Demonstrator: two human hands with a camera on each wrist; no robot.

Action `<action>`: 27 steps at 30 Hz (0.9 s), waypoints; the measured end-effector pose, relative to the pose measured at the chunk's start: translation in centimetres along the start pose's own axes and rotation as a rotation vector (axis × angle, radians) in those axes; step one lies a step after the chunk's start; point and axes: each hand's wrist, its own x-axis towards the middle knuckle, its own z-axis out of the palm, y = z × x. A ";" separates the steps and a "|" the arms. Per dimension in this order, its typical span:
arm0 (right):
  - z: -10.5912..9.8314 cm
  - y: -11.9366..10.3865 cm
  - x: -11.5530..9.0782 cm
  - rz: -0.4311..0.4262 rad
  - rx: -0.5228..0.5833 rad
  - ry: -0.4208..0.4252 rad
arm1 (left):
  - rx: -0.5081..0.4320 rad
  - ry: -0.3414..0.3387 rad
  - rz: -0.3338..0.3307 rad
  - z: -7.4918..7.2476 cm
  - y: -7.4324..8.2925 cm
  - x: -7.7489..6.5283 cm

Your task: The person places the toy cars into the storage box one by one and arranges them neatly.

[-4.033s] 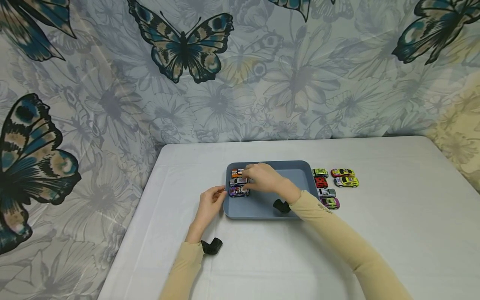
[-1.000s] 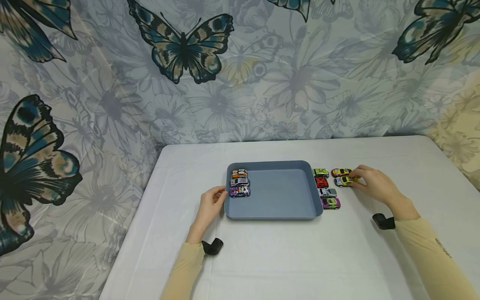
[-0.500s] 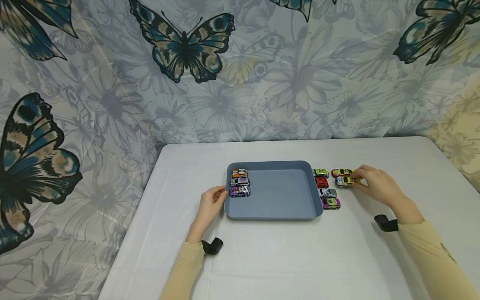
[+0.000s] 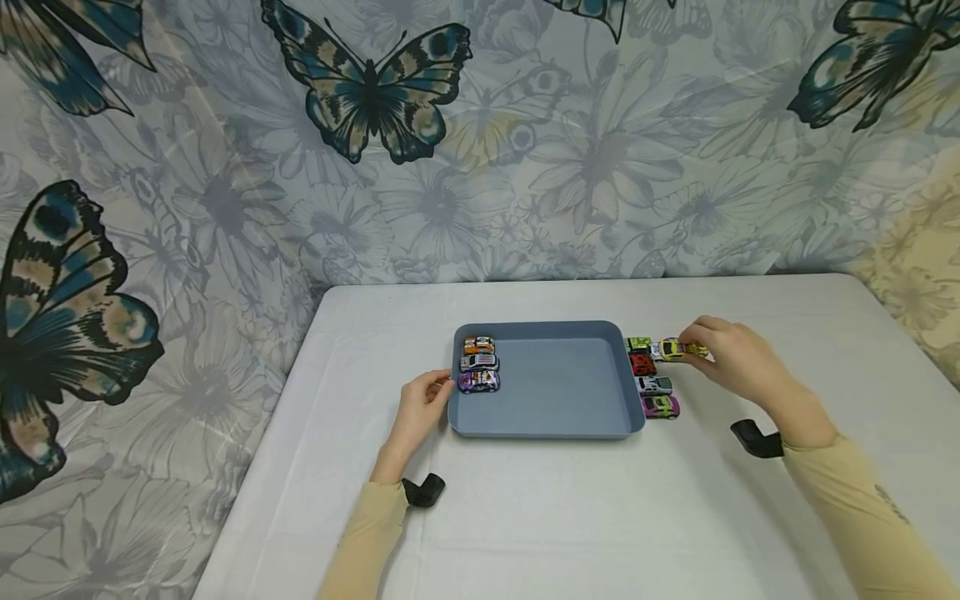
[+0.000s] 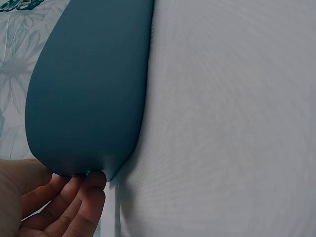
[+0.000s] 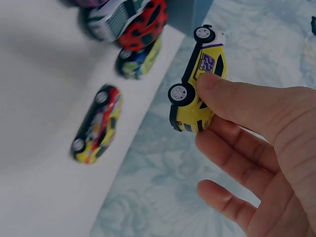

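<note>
My right hand [image 4: 738,362] pinches a yellow toy car [image 6: 207,74] between thumb and fingers, lifted off the table just right of the other cars. In the right wrist view a red-and-yellow toy car [image 6: 101,123] sits below it on the table; the head view largely hides that one behind the lifted car. My left hand [image 4: 420,412] grips the left edge of the blue-grey tray [image 4: 555,432], thumb and curled fingers at its rim. Inside the tray, along its left side, an orange toy car [image 4: 478,344], a silver one [image 4: 479,362] and a purple one [image 4: 478,382] form a column.
Beside the tray's right edge stand a green toy car [image 4: 639,342], a red one [image 4: 642,364], a silver one [image 4: 655,385] and a purple-and-green one [image 4: 661,407]. A white cloth covers the table [image 4: 525,517]. Butterfly-patterned fabric [image 4: 600,167] hangs behind.
My right hand has gone from over the tray to the right-hand cars, taken hold of the yellow car and lifted it slightly up and left. My left hand stays at the tray's edge.
</note>
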 end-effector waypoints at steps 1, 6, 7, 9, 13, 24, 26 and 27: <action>0.0 -0.3 0.3 -0.012 0.003 0.006 | 0.000 -0.001 -0.001 0.0 0.0 0.0; 0.3 -1.7 1.7 -0.054 0.014 0.001 | 0.000 -0.003 0.004 0.0 0.0 0.0; 0.4 -2.0 2.0 -0.057 0.016 -0.005 | 0.001 -0.003 0.007 -0.1 0.0 0.0; 0.6 -2.5 2.6 -0.063 0.017 -0.015 | 0.002 -0.003 0.018 0.0 0.1 0.0; 1.1 -3.5 3.6 -0.080 0.017 -0.037 | -0.004 0.002 0.022 0.0 0.1 0.0; 2.9 -6.4 6.0 -0.100 0.058 -0.128 | 0.003 0.002 0.019 -0.1 0.1 0.0; 3.3 -7.0 6.4 -0.103 0.055 -0.144 | 0.003 0.002 0.019 -0.1 0.1 0.0; 3.5 -7.3 6.5 -0.108 0.056 -0.149 | 0.001 0.003 0.019 -0.1 0.2 0.0</action>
